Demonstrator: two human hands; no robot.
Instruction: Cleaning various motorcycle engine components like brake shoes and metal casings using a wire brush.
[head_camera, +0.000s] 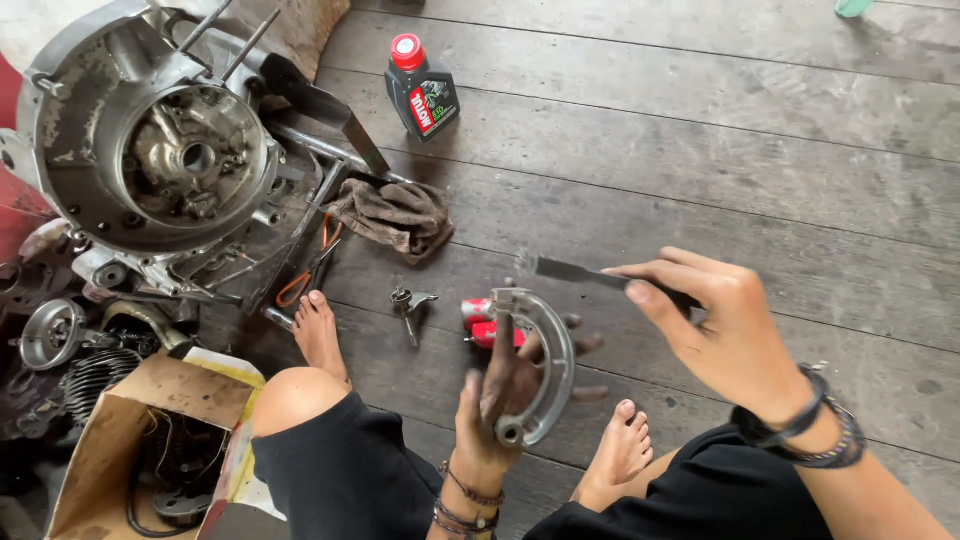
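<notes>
here the left hand (492, 400) clasps a curved brake shoe (545, 365) upright, arc bowing right. the right hand (725, 330) pinches a flat file (572, 270), its long axis pointing left, just above the shoe's top end.

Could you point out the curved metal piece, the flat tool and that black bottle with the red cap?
curved metal piece (556, 350): head view, on its arched outer band.
flat tool (570, 270): head view, mid-blade.
black bottle (425, 100): head view, on its body.
</notes>
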